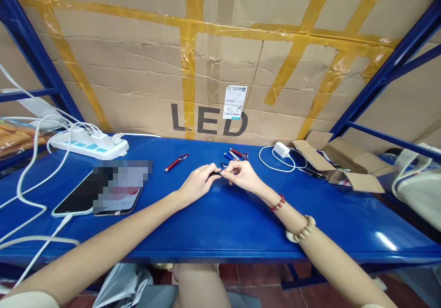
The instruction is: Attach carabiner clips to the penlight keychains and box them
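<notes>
Blue surface carries the work. Red pen lies apart, left; a few more pens wait behind. Left hand and right hand, fingers pinched, hold one small black pen between them, mid-handling.

Two hands meet over a blue shelf. The left hand and the right hand pinch a small black pen light between their fingertips — one hand at each end. A red pen light lies near, and more pen lights sit just behind. A white power strip rests far left — beside a phone.
</notes>
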`<act>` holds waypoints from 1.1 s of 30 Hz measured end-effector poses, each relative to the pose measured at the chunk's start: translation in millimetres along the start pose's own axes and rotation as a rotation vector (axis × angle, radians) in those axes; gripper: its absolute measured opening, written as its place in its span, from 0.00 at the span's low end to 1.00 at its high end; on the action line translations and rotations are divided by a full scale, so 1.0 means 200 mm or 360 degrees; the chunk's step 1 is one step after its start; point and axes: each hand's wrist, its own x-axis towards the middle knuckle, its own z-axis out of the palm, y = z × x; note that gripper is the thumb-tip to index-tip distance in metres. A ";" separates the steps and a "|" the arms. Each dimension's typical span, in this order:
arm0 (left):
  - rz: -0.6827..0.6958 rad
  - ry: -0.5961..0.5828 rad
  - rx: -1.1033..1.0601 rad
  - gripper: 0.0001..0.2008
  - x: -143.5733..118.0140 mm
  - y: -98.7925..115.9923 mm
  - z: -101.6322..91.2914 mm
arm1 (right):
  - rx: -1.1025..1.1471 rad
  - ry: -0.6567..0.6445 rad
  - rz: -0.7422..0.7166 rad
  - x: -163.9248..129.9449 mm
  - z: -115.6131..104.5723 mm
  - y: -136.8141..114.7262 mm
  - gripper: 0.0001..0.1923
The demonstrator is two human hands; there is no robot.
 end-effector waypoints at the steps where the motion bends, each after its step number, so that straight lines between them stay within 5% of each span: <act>1: 0.0006 0.0000 0.0025 0.04 0.00 0.00 0.00 | 0.0013 -0.0009 0.0043 0.00 0.00 0.00 0.17; 20: 0.0040 -0.0014 0.0216 0.10 0.02 0.00 0.00 | 0.0091 0.0006 0.0242 0.01 0.00 0.00 0.20; 33: -0.0076 0.0046 0.0241 0.09 0.02 0.03 0.00 | -0.0270 0.0158 -0.0015 0.02 -0.02 0.01 0.17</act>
